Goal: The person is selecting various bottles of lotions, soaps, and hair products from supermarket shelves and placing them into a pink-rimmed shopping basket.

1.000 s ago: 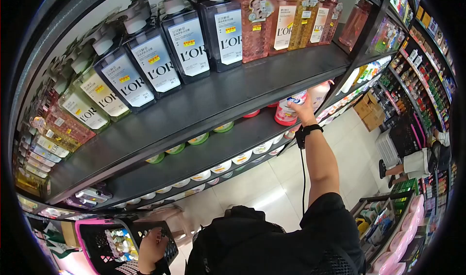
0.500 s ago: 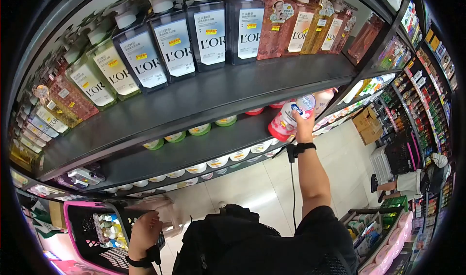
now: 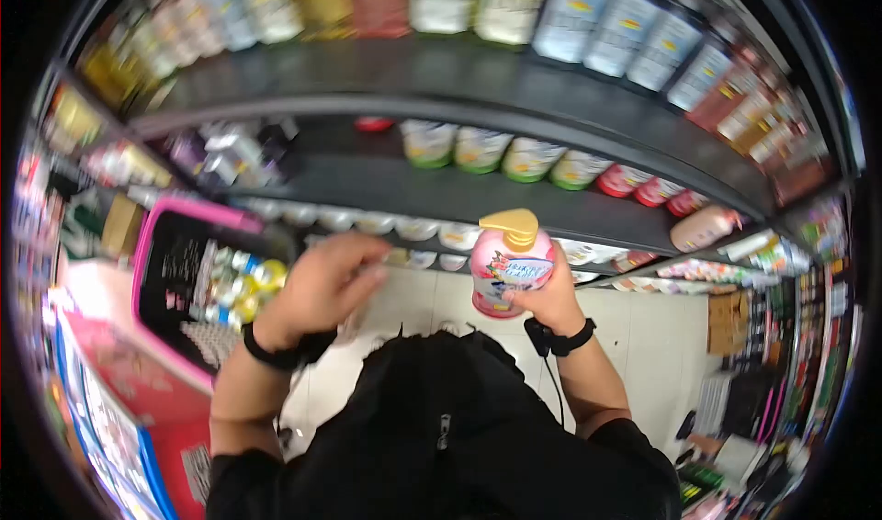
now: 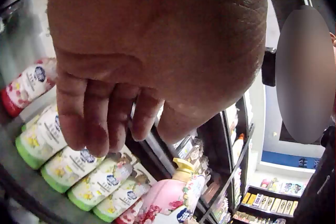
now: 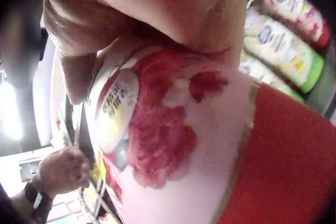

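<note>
A pink pump bottle [image 3: 505, 267] with a gold-yellow pump head, flowers on its front and a red base is upright in front of the body. My right hand [image 3: 554, 299] grips it from its right side, thumb across the front. Close up in the right wrist view, the bottle [image 5: 168, 129] shows red flowers and an oval label. My left hand [image 3: 331, 281] is raised to the left of the bottle, apart from it and holding nothing. Its fingers [image 4: 94, 124] are loosely bent in the left wrist view, with the bottle [image 4: 170, 198] below.
Bottles with green bases [image 3: 482, 148] and red bases [image 3: 620, 180] line the lower shelf, a pink bottle [image 3: 703, 229] at its right end. Large pump bottles [image 3: 574, 15] fill the shelf above. A black basket with a pink rim [image 3: 207, 212] holds several bottles at left.
The right hand has brought the pink bottle from the lower shelf in toward the body. The left hand has risen from beside the basket toward the middle. The head view has swung left.
</note>
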A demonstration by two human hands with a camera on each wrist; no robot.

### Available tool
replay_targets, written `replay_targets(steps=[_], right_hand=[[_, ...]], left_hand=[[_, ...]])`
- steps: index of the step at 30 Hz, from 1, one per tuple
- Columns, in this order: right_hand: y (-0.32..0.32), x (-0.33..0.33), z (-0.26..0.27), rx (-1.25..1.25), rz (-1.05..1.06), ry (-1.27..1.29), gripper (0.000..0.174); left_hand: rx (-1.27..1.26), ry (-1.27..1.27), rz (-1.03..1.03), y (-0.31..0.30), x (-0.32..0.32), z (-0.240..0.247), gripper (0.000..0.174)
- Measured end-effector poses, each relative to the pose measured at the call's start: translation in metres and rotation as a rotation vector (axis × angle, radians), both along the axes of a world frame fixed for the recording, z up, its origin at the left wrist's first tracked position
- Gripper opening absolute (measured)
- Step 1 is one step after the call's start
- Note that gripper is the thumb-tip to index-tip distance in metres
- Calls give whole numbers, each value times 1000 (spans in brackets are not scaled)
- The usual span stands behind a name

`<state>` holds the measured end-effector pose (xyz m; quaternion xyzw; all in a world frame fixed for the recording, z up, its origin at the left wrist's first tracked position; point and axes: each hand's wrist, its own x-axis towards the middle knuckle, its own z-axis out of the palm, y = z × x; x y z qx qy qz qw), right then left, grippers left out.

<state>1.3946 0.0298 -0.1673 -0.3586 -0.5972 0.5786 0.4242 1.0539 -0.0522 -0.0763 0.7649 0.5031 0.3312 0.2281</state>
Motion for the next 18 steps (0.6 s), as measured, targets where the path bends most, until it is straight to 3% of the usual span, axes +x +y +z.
replay_targets(steps=[2, 5, 7, 13, 18], right_hand=[[-3, -46, 18, 73, 164, -23, 90], [-10, -128, 48, 98, 418, 106, 92], [-17, -181, 62, 206, 565, 133, 91], [-55, -299, 69, 352, 760, -11, 94], [-89, -360, 52, 450, 802, -220, 95]], left_hand=[[31, -31, 43, -13, -26, 31, 25], [-4, -320, 47, -41, -65, 65, 47], [25, -349, 65, -68, -90, 83, 49], [199, 100, 236, -143, -152, 99, 47], [53, 269, 445, -185, -176, 83, 40]])
